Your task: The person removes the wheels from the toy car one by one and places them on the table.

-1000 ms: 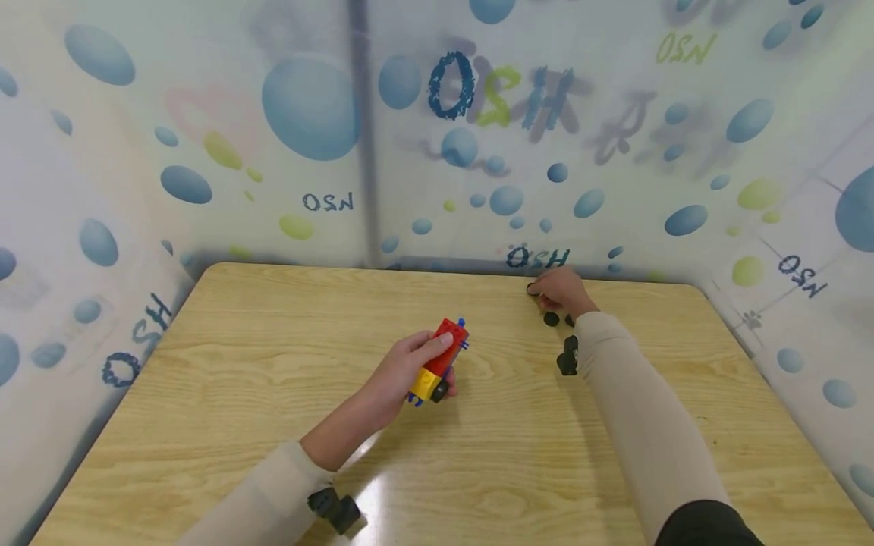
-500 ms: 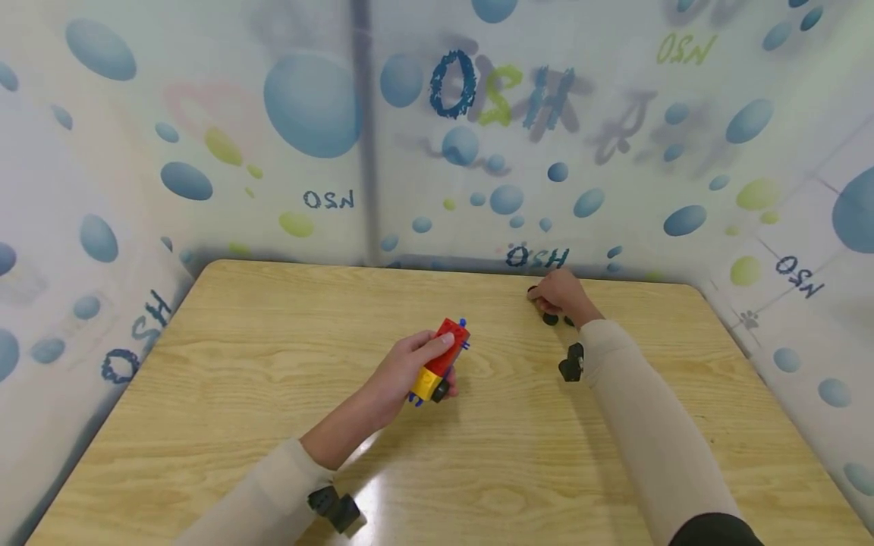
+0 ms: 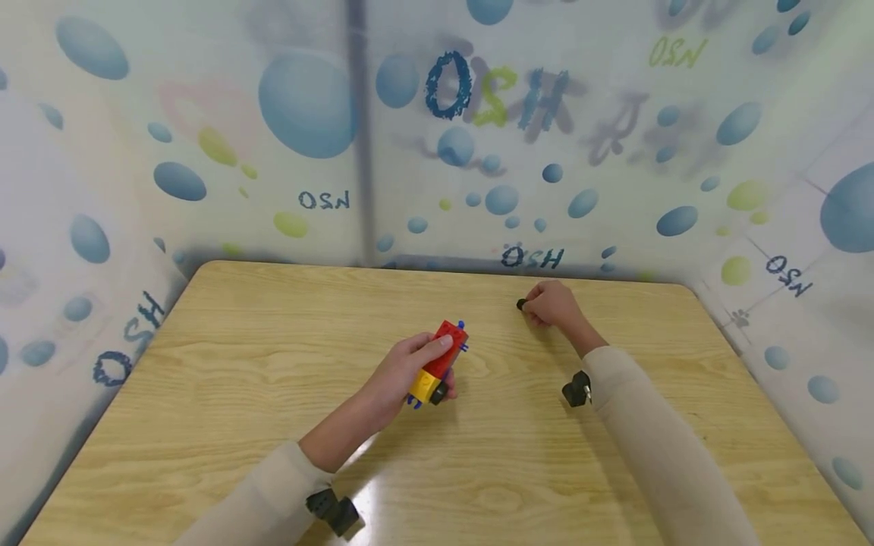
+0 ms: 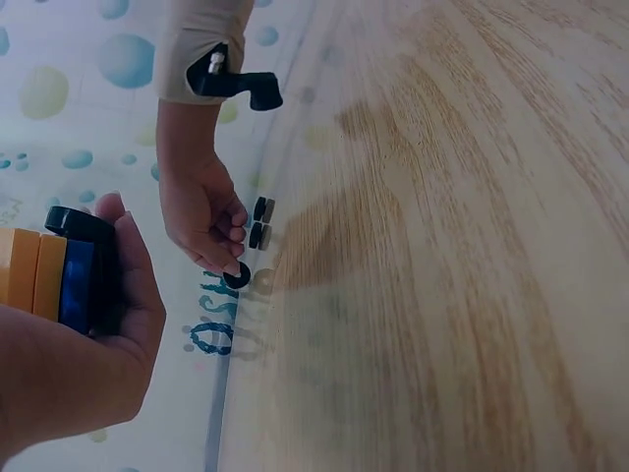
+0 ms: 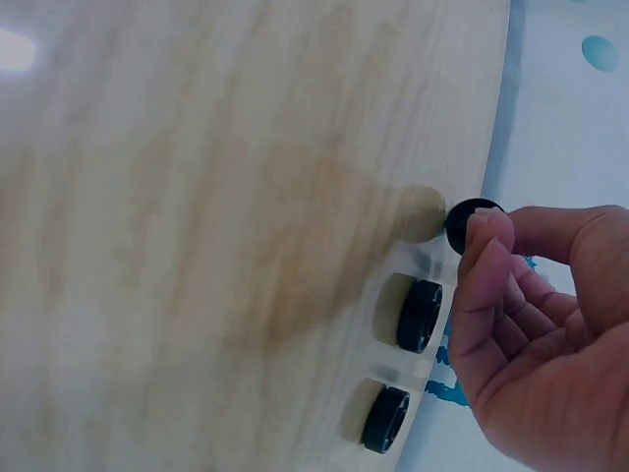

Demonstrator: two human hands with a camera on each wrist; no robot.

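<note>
I see the left hand [image 3: 403, 371] gripping a red-and-yellow toy [image 3: 440, 360] above the table [image 3: 205, 425], the right hand [image 3: 556, 307] pinching a black wheel [image 5: 458, 228] near its far edge. A slipping pinch could send that wheel rolling off or into two wheels [image 5: 421, 315] alongside

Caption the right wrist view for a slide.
Right hand pinches a black wheel; two more wheels rest on the wooden table.

Left hand [image 3: 403, 371] grips a red-yellow toy [image 3: 438, 367] — right hand [image 3: 553, 305] pinches a black wheel [image 5: 459, 229].
</note>
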